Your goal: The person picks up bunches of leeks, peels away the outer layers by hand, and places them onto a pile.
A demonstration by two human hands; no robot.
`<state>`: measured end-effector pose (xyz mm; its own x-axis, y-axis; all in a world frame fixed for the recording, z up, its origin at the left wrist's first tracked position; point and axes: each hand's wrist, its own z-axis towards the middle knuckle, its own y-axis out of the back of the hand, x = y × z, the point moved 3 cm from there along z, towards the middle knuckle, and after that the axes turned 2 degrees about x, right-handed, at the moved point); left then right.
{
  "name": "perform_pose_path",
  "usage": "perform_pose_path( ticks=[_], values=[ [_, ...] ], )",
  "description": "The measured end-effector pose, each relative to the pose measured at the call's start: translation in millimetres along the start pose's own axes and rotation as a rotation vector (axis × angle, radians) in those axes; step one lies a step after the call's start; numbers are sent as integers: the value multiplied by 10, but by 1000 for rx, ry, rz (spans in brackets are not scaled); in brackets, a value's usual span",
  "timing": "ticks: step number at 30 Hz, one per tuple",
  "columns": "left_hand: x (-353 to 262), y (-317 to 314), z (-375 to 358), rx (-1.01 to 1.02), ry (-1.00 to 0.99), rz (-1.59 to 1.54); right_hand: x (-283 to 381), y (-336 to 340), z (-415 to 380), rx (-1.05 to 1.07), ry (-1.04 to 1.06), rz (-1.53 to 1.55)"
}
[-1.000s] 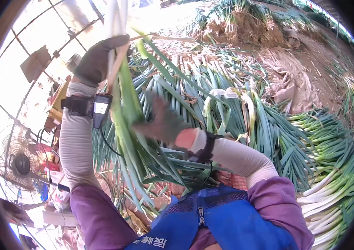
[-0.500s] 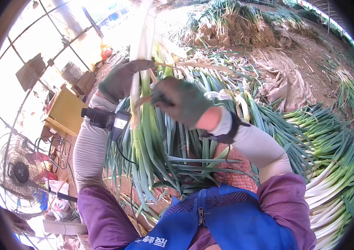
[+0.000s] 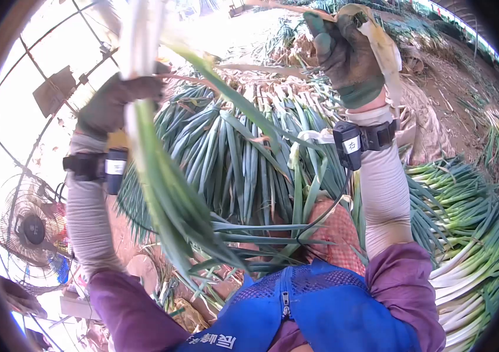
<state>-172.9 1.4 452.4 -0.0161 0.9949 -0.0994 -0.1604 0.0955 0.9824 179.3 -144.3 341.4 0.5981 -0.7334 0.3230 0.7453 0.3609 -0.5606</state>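
Note:
My left hand (image 3: 111, 104), in a dark gloved grip, is closed around the pale stalks of a bunch of green onions (image 3: 164, 182). Their white ends point up and away, and their green leaves hang down toward my lap, slightly blurred. Up at the right, my right hand (image 3: 352, 67) is raised with its gloved fingers curled. A pale, withered strip of onion leaf (image 3: 387, 56) drapes over that hand and down its side. Between the hands, a long loose green leaf (image 3: 232, 94) slants down from the bunch.
A wide pile of green onions (image 3: 238, 164) lies in front of me. More onions (image 3: 467, 234) are stacked at the right, beside a crumpled cloth sheet (image 3: 422, 120). A fan (image 3: 32, 229) stands at the left. Checked red fabric (image 3: 334, 234) shows near my lap.
My hands have moved apart from close together. The left went left with the onions, and the right rose up and to the right with a withered leaf strip. The bunch now swings at a slant.

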Motion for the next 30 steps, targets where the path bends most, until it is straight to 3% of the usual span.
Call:
perform_pose_path(
  ticks=[2,3,4,6,8,9,11,13,15,16,17,19,20,21,22,24,26,27,29,30],
  values=[
    [74,460,-256,-79,124,103,2,-10,-7,-8,-16,-173],
    [-127,638,-253,-242,618,-521,-48,-56,-72,11,12,-313],
    [-403,780,-224,-248,618,-397,-99,-68,-99,31,43,-453],
    [-615,977,-237,-244,665,-354,-310,-41,-102,116,132,-382],
    [-567,992,-317,-155,489,-181,-368,-177,-98,45,110,-473],
    [-411,889,-392,-128,403,-186,-378,-317,-87,162,138,-393],
    [-364,562,-313,77,36,-127,-340,-583,-88,386,195,-237],
    [-467,27,-81,250,-303,-151,-460,-511,-120,854,-87,218],
    [-430,-558,44,213,-205,-333,-728,-309,-254,950,-337,150],
    [-415,-791,73,189,-43,-532,-904,-386,-390,686,-256,-296],
    [-400,-1024,93,130,114,-741,-892,-460,-419,594,-311,-398],
    [-542,-1208,193,189,228,-1072,-862,-601,-491,410,-445,-578],
    [-614,-1300,241,206,296,-1232,-880,-500,-560,203,-460,-825],
    [-576,-1425,202,165,382,-1340,-780,-437,-575,224,-539,-910],
    [-551,-1574,154,137,419,-1456,-687,-388,-554,409,-440,-1071],
    [-476,-1837,59,156,422,-1560,-619,137,-591,377,-435,-1057],
    [-408,-2103,-17,137,395,-1448,-373,770,-435,248,-411,-1720],
    [-428,-2277,-6,194,544,-1601,-203,1214,-432,103,-435,-1373],
    [-553,-2451,161,116,599,-1603,-46,1605,-456,-86,-444,-1171],
    [-546,-2562,225,105,619,-1556,-10,1645,-491,-132,-455,-1320]
  ],
)
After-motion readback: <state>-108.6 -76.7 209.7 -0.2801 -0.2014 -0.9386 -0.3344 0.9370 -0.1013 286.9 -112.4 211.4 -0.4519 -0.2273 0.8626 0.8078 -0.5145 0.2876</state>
